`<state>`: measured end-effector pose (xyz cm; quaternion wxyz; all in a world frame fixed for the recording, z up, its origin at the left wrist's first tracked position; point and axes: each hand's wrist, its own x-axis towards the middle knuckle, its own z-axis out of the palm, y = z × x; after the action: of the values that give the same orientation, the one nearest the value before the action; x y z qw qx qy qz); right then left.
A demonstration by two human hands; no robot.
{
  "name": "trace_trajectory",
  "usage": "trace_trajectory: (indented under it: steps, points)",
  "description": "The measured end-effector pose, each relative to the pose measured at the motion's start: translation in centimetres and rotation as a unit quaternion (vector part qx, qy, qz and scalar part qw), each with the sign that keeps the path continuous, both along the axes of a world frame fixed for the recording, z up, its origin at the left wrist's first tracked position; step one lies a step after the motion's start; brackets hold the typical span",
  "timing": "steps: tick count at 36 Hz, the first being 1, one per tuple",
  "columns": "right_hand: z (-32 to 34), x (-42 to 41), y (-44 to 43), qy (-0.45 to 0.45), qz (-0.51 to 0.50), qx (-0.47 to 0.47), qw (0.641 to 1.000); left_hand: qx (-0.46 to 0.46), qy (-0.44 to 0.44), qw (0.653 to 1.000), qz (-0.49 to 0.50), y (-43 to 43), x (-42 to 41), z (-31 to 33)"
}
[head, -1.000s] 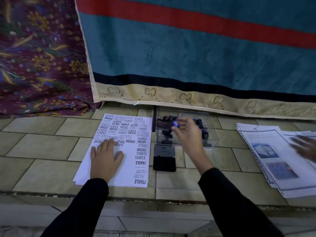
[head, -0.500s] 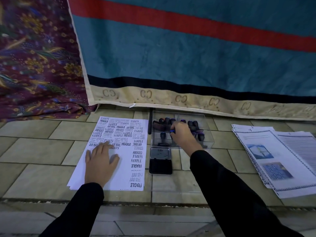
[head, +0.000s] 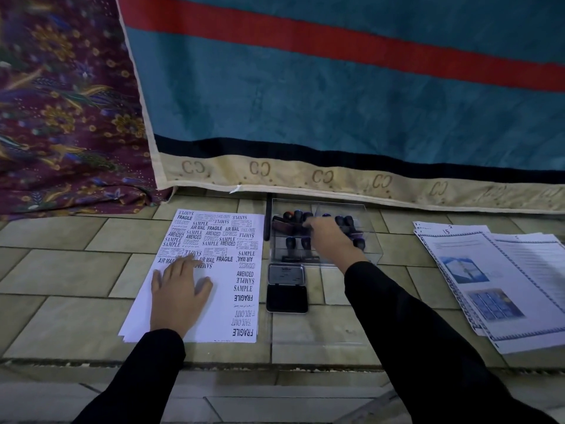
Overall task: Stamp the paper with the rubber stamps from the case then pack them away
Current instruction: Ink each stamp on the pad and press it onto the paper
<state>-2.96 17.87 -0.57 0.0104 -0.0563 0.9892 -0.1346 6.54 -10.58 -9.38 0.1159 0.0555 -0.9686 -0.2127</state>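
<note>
**Right hand now down in the case, stamp going back**

Head view. Right hand point(head: 328, 243) is reaching into the clear case point(head: 371, 249), fingers curled down among the stamps point(head: 295, 240). 1 second ago it was hovering above the case with a blue-tipped stamp pinched in the fingertips; half a second ago it was dropping toward the back row. Now the fingertips are sitting at that row, and I cannot tell whether they are gripping a stamp or letting go, since the knuckles are hiding the tips. My reading: a used stamp is being returned, so the packing phase is starting, or a swap for another stamp.

Left hand point(head: 179, 289) is lying flat, fingers spread, pinning the paper point(head: 220, 270); it is not shifting across the frames. The paper is lying on the tiles just left of the case, and black imprints (FRAGILE, SAMPLE, AIR MAIL, FAX OUT) are covering its top and right side; the lower left is blank.

Around: the ink pad point(head: 286, 287) is lying open just in front of the case, between paper and right forearm. A pile of printed sheets point(head: 489, 283) is lying well apart on the right. A teal cloth point(head: 336, 102) is hanging just behind the case. The open pad is sitting close under the right sleeve, so smearing looks possible on withdrawal.
</note>
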Motion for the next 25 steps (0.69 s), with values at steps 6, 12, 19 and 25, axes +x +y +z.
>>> trace_trajectory:
  steps: [6,12,19,25]
  points:
    - [1.9,-0.1,4.4,0.047,-0.133,-0.064,0.988,0.0,-0.002,1.0,-0.001,0.0,-0.1,-0.1]
    - [1.1,0.9,7.4,-0.046,-0.143,0.041,0.988,-0.003,-0.001,1.0,-0.001,-0.1,-0.1,-0.1]
    - [0.2,0.1,7.8,-0.05,-0.137,0.07,0.987,0.004,0.0,1.0,-0.004,-0.1,0.0,-0.2]
    - [-0.2,-0.1,7.8,-0.046,-0.144,0.074,0.986,0.003,-0.001,1.0,-0.003,-0.1,0.0,-0.1]
